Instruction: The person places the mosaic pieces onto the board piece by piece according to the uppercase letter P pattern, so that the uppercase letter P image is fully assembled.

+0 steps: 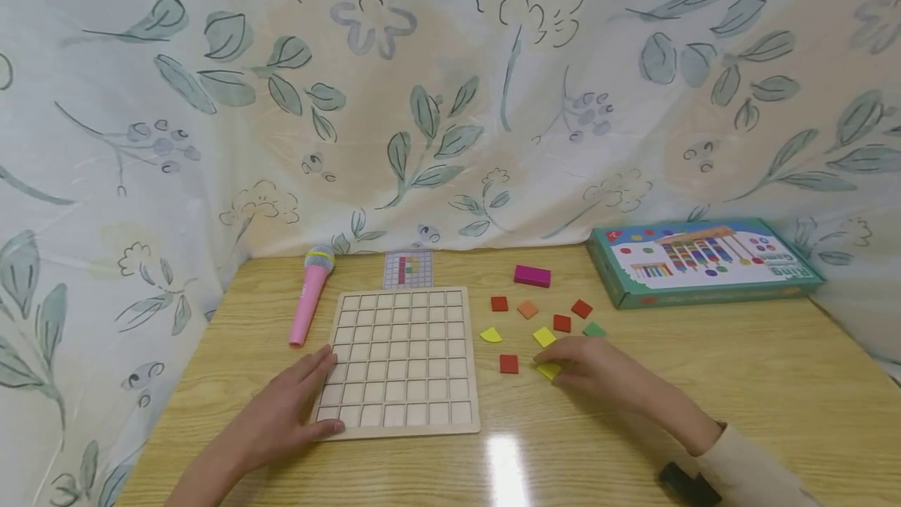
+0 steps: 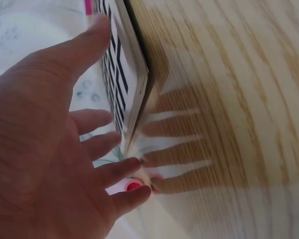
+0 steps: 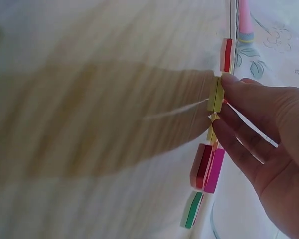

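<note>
My left hand (image 1: 278, 413) rests at the left edge of a wooden grid board (image 1: 401, 435), fingers spread, thumb over its near corner. The left wrist view shows the fingers (image 2: 122, 172) extended beside the board's edge (image 2: 139, 87). My right hand (image 1: 598, 370) reaches down to the small pieces right of the board. Its thumb and fingertips pinch a yellow tile (image 1: 548, 371) at the tabletop, seen edge-on as a yellow tile (image 3: 216, 94) in the right wrist view. Just beyond lies another yellow tile (image 1: 543, 336), with a red tile (image 1: 509, 364) to the left.
More red tiles, an orange tile (image 1: 528, 309), a green tile (image 1: 594, 329) and a yellow quarter-round (image 1: 491, 335) lie around. Behind are a magenta block (image 1: 532, 276) and a patterned grid card (image 1: 408, 269). A pink toy microphone (image 1: 311, 300) lies left, a game box (image 1: 704, 260) back right.
</note>
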Demonstrator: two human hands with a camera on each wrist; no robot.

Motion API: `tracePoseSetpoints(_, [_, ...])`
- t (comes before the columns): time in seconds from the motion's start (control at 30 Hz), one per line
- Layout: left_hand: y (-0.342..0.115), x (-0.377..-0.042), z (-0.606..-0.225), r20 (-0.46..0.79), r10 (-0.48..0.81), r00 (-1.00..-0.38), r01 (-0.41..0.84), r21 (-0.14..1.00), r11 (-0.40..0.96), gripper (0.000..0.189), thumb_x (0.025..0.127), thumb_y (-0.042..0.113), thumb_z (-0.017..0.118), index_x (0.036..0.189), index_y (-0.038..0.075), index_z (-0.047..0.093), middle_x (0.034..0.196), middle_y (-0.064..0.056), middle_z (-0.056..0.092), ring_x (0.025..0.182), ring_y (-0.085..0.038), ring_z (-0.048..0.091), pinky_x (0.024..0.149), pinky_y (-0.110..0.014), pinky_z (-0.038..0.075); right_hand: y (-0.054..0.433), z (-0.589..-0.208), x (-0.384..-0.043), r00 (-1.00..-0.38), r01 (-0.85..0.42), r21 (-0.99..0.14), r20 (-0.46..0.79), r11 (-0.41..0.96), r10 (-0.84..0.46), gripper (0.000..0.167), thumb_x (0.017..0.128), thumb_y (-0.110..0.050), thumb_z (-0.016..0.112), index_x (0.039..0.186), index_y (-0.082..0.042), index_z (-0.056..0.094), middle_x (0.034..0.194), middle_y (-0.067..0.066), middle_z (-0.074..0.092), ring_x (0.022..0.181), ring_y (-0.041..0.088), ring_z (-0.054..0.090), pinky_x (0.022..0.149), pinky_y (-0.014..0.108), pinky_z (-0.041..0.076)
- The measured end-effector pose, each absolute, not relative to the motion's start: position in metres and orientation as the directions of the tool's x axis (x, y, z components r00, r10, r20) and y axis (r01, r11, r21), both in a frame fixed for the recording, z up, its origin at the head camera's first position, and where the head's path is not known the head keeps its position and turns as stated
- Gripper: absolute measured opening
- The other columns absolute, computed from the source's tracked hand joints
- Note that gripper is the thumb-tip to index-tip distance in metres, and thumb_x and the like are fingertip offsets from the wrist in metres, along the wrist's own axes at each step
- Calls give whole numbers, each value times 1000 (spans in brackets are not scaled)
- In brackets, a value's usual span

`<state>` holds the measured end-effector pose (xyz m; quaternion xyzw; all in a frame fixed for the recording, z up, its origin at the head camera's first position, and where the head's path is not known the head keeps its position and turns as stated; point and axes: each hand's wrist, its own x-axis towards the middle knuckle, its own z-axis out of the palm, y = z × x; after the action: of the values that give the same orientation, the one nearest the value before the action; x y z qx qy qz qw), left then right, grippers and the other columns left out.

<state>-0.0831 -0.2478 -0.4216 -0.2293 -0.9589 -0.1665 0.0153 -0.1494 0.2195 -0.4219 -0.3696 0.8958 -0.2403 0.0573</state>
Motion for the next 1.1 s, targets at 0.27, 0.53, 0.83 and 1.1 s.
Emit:
tracePoseSetpoints(0.27, [-249, -86, -420, 46, 434, -900, 424, 328, 844, 93, 81, 58, 71, 143, -4, 44, 151, -21, 39, 134, -43, 40, 105, -59, 38, 210, -421, -151, -746, -605, -458, 41, 651, -665, 35, 80, -3, 79, 113, -10, 72, 106, -4, 70, 94, 12, 65, 80, 30, 58])
tracePoseSetpoints(0.53, [-249, -87, -421, 47, 430, -902, 420, 337, 843, 93, 79, 57, 73, 143, -5, 44, 151, -22, 39, 134, -44, 40, 106, -60, 37, 207, -415, -153, -768, -569, -497, 34, 656, -640, 34, 79, -4, 79, 112, -9, 72, 95, -8, 67, 84, 8, 61, 73, 24, 57])
tracePoseSetpoints(0.83, [-250, -87, -422, 33, 415, -909, 400, 347, 848, 94, 78, 58, 74, 143, -4, 45, 151, -20, 39, 134, -44, 40, 105, -60, 38, 191, -402, -166, -762, -565, -569, 83, 597, -643, 30, 82, 0, 76, 111, -5, 71, 85, -10, 62, 81, 7, 57, 73, 25, 57])
tracePoseSetpoints(1.1, [-250, -87, -423, 42, 416, -908, 404, 350, 845, 94, 78, 57, 74, 143, -4, 45, 151, -20, 39, 134, -44, 41, 105, -60, 38, 159, -399, -192, -766, -542, -614, 81, 574, -637, 30, 84, -4, 76, 113, -5, 70, 89, -4, 65, 83, 10, 59, 75, 24, 57])
